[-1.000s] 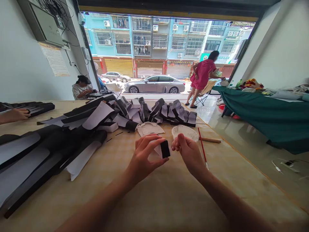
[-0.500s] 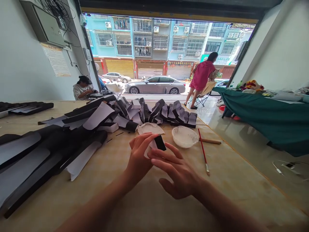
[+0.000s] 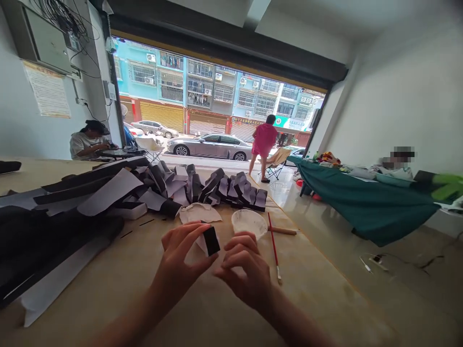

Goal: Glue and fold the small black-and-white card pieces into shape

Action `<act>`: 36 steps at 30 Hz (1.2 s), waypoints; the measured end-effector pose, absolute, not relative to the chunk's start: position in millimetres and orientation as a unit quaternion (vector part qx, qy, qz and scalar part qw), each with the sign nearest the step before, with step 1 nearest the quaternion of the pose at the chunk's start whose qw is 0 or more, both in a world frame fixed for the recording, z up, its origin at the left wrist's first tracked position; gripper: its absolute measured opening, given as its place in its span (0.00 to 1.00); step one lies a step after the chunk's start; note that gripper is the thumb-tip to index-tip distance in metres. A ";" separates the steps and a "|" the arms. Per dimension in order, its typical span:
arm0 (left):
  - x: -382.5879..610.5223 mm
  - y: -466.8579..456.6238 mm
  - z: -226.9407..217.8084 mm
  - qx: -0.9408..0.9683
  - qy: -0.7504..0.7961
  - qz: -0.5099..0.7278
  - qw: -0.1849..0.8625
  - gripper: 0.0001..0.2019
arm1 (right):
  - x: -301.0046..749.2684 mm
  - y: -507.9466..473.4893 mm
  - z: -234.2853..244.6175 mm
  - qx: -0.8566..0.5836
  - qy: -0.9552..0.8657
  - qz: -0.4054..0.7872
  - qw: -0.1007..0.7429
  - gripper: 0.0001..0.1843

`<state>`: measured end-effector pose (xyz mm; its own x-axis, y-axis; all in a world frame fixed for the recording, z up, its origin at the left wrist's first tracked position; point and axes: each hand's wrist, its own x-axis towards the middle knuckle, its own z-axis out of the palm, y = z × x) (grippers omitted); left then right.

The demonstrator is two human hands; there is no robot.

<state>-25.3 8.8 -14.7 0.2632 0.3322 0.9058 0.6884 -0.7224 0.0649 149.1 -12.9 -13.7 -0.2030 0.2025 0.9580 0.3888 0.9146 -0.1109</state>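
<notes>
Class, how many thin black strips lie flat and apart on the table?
2: one strip just in front of the pile, the other strip further left and nearer the camera. More may be hidden under the pile.

Both bare forearms rise from the bottom of the view and angle inward, the left forearm (image 3: 141,306) leaning to the right and the right forearm (image 3: 289,315) to the left. The left hand (image 3: 181,255) is set in a pinch grip, its fingers (image 3: 186,236) reaching forward together above the opposing thumb (image 3: 204,265). Just beside it but apart, the right hand (image 3: 249,272) has its fingers curled and its thumb extended toward the index fingertip; whether those two tips touch is unclear.
</notes>
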 end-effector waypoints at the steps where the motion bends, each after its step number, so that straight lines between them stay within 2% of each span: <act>1: -25.9 9.0 -14.4 -0.776 -0.331 -0.507 0.174 0.22 | 150.5 -9.7 -14.8 -0.213 -0.753 -0.057 0.620 0.10; 3: -26.5 9.0 -13.5 -0.780 -0.330 -0.503 0.172 0.22 | 152.1 -5.0 -16.6 -0.264 -0.727 -0.010 0.633 0.17; 4: -26.6 9.0 -13.3 -0.782 -0.328 -0.502 0.173 0.22 | 151.9 -4.0 -17.0 -0.293 -0.715 0.023 0.634 0.17; 7: -26.6 8.7 -13.8 -0.785 -0.323 -0.499 0.176 0.23 | 148.2 -5.9 -14.9 -0.362 -0.677 0.140 0.626 0.06; 12: -26.3 8.5 -15.1 -0.789 -0.316 -0.496 0.181 0.21 | 141.3 -9.8 -9.5 -0.356 -0.705 0.324 0.520 0.07; 14: -26.4 8.4 -14.7 -0.794 -0.312 -0.487 0.187 0.21 | 140.1 -8.3 -10.1 -0.357 -0.691 0.361 0.514 0.07; 30: -26.7 10.5 -14.8 -0.801 -0.301 -0.469 0.217 0.19 | 138.2 -6.6 -6.6 -0.375 -0.658 0.377 0.533 0.06; 36: -24.0 11.9 -17.0 -0.797 -0.310 -0.482 0.190 0.19 | 135.4 -7.2 -5.5 -0.392 -0.656 0.368 0.530 0.05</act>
<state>-24.0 11.9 -17.0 0.3425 0.3113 0.8865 0.6782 -0.7349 -0.0039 135.4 -7.2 -5.5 -0.1311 0.9043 0.4063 0.1246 0.4217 -0.8982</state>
